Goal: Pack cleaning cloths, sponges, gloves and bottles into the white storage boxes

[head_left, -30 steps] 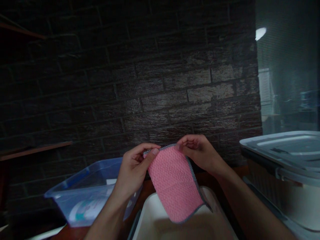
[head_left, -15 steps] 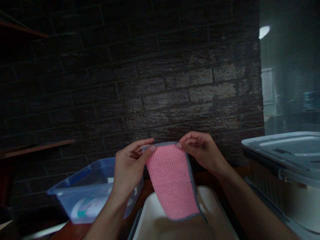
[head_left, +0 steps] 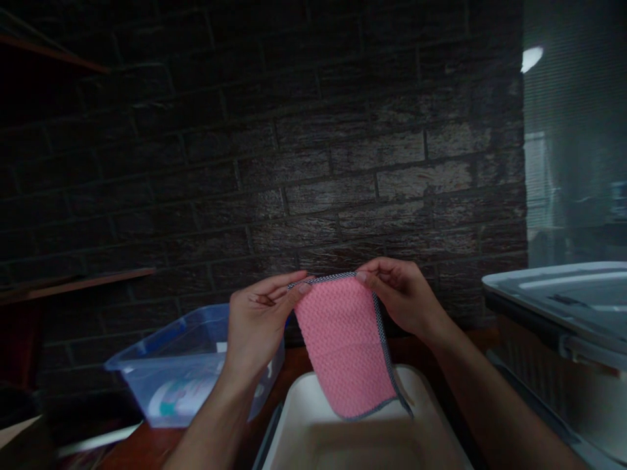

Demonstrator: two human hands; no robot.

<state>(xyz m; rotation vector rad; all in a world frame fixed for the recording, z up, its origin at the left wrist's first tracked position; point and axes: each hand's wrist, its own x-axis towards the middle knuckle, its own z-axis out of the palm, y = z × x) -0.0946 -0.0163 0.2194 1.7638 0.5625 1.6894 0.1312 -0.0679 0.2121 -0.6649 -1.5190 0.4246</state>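
Observation:
A pink textured cleaning cloth [head_left: 345, 346] with a black-and-white checked border hangs between my two hands. My left hand [head_left: 262, 313] pinches its upper left corner between thumb and fingers. At the upper right corner, my right hand [head_left: 399, 290] grips the edge the same way. The top border is stretched nearly straight, and the lower end dangles over an off-white plastic bin [head_left: 294, 418]. A strip of the dark trim sticks out at the cloth's lower right corner. The inner fingers of both hands are partly hidden.
A translucent blue tub [head_left: 142, 365] holding a white bottle [head_left: 183, 398] with a teal label stands at the left. To the right is a lidded container [head_left: 563, 307]. A dark brick wall [head_left: 313, 156] rises behind, with a wooden shelf [head_left: 93, 284] at the left.
The cloth's top edge has been pulled straighter as my hands spread slightly apart. The view has shifted a little, so surroundings sit farther right.

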